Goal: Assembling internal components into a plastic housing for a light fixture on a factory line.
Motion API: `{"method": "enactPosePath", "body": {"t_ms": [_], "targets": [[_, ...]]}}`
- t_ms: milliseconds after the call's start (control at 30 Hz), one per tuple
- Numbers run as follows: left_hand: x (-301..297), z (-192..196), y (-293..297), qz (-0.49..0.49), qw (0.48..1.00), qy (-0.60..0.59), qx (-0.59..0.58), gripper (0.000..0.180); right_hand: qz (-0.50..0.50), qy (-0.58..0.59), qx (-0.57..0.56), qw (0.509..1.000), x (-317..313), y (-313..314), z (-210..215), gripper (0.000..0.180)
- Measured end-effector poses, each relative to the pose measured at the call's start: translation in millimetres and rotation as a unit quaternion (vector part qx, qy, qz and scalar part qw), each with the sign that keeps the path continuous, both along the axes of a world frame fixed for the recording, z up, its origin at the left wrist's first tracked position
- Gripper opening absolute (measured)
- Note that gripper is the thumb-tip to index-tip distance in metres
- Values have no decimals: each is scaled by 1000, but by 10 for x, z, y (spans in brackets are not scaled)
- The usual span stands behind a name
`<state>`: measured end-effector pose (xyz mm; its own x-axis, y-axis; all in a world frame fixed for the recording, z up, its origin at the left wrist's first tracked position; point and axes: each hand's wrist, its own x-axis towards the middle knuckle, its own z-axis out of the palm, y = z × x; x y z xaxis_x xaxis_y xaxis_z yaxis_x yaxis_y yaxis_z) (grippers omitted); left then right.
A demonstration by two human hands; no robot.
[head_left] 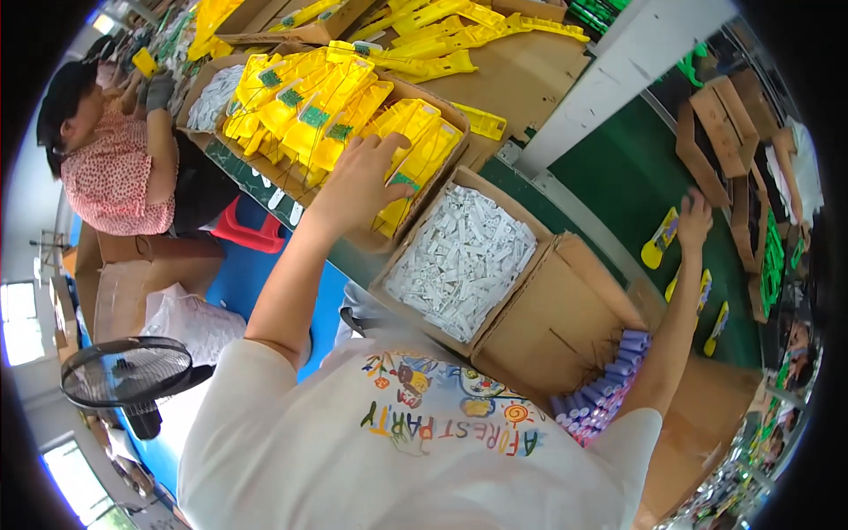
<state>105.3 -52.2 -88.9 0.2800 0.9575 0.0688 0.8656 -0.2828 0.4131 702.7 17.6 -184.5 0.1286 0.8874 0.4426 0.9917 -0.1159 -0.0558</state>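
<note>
- Evidently reached out with the left hand (358, 181) over the yellow shells (283, 115) heaped in a brown carton (456, 124); had fingers and thumb parted, not closed around any piece.
- Held the right hand (695, 221) out over the green belt (609, 168), just beside a flat yellow piece (658, 243); could not tell, through the blur, of any grip or contact.
- Saw the yellow shells lying overlapped, with green circuit boards (314, 117) uppermost, probably to spare boards and wires from scraping.
- Had a second carton (503, 196) close before the body, full of jumbled white pieces (464, 265), perhaps too small and alike for stacking.
- Noticed purple cylinders (629, 353) bunched beneath the right arm, at the end of a third carton (548, 309), presumably leaning together for support.
- Made out other yellow pieces (716, 329) near the right forearm, lying apart on the belt, perhaps for easy single pick-up.
</note>
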Motion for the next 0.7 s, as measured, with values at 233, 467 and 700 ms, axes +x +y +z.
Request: {"method": "enactPosePath", "body": {"t_ms": [233,467,700], "targets": [[119,-142,68,-5,972,54,227,49,295,233,-121,919,-2620,-1370,1163,21],[750,90,-750,-77,597,-692,-399,42,375,205,5,904,-3294,-1971,1228,34],[1021,-52,-1095,-129,622,-666,-391,56,230,722,-121,641,-3273,-2213,1336,28]]}}
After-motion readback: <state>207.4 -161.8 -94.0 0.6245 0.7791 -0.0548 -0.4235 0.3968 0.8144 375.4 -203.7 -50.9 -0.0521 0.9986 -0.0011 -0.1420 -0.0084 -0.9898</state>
